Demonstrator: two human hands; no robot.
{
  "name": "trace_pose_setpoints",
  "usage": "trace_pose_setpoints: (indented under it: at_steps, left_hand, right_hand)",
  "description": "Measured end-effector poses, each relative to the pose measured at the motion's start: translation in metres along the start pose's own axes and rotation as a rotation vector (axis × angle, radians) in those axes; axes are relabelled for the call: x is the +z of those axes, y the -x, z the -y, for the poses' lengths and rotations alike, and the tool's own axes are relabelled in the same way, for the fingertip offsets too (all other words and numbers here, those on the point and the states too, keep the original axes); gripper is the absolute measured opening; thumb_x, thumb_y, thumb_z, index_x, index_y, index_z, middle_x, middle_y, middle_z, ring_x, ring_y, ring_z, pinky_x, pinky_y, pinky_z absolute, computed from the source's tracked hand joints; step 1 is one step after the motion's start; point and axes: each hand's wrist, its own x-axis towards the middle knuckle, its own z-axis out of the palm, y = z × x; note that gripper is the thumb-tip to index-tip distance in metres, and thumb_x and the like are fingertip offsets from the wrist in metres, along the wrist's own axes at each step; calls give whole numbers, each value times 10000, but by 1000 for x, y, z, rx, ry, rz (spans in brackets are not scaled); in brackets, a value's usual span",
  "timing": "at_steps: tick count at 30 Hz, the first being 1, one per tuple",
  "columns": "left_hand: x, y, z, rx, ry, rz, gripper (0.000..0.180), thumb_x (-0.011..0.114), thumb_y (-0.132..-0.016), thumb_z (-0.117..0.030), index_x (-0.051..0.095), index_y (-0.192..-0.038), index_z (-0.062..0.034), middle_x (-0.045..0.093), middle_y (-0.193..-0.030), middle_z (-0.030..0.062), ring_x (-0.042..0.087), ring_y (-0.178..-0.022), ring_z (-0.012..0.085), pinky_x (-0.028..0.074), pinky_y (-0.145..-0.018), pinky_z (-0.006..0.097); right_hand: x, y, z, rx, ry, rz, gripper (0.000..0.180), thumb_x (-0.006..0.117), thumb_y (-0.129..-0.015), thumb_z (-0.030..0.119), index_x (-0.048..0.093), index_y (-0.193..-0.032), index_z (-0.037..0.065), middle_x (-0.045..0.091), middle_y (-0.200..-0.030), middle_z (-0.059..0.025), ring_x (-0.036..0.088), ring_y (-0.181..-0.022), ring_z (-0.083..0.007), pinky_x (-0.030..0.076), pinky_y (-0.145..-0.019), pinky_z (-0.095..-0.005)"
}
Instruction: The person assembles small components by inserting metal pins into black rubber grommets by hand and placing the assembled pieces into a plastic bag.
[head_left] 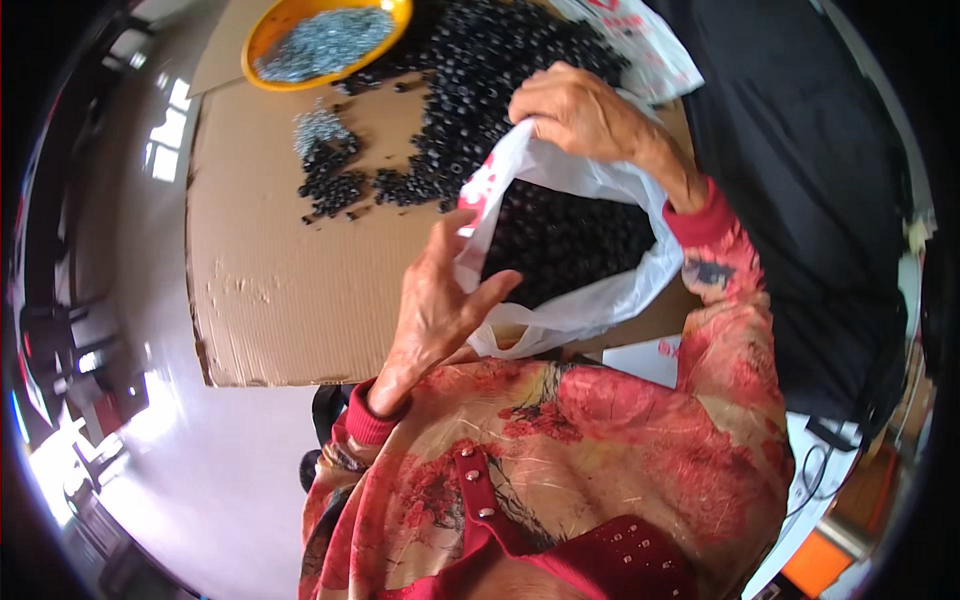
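Observation:
A white plastic bag (pixel 600 308) with red print stands wide-mouthed close to my body. Inside it lies a heap of small black parts (pixel 570 240), too dark to make out singly. At the bag's far rim, my right hand (pixel 575 110) has its fingers closed on the plastic. My left hand (pixel 437 300) is against the bag's left side, thumb stretched out over the mouth and fingers extended along the outside. Beyond the bag spreads a large pile of small black ring-like pieces (pixel 480 75).
Brown cardboard (pixel 290 300) covers the work surface. On it are a yellow bowl (pixel 255 65) of small silvery metal pieces and a little silvery heap (pixel 318 130) beside black ones. Another printed plastic bag (pixel 665 60) lies at the far right, next to black cloth (pixel 800 200).

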Motion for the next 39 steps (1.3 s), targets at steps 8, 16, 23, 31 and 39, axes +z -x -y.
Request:
trace_pose_setpoints:
  at_steps: [8, 16, 23, 31, 39]
  left_hand:
    - [-1, 24, 41, -56, -57, -101, 585, 734, -731, -267, 437, -1139, 29, 612, -871, 162, 602, -779, 229, 479, -676, 319]
    - [18, 35, 22, -325, 555, 92, 117, 653, -806, -111, 650, -880, -20, 647, -771, 33, 598, -702, 112, 478, -654, 258]
    - [22, 7, -42, -64, 939, 74, 123, 631, -750, -20, 632, -872, -35, 634, -783, 30, 595, -698, 132, 495, -693, 281]
    - [32, 17, -35, -49, 845, 112, 151, 669, -747, -44, 625, -891, -38, 636, -809, 34, 594, -710, 124, 489, -703, 272]
    - [37, 31, -30, -59, 584, 243, 136, 632, -770, -76, 585, -881, -12, 627, -769, 58, 591, -703, 133, 461, -696, 270]
  right_hand:
    - [-33, 89, -11, 502, -99, -84, 647, 764, -647, 296, 509, -1211, 106, 570, -1068, -119, 562, -959, -258, 455, -829, -350]
    - [15, 153, 5, 955, -335, -166, 212, 626, -734, 167, 623, -867, 2, 621, -715, -63, 578, -684, -163, 453, -697, -284]
    - [-25, 170, 12, 892, -553, -732, 265, 622, -734, 94, 637, -982, 2, 642, -805, -36, 552, -724, -106, 431, -702, -241]
    - [-26, 189, 22, 947, -560, -498, 344, 647, -721, 176, 615, -1008, -10, 647, -883, -76, 575, -779, -149, 430, -759, -265]
    - [-56, 128, 60, 533, -62, -369, 604, 717, -636, 96, 502, -1200, 58, 544, -1142, -140, 522, -1073, -275, 402, -914, -335]
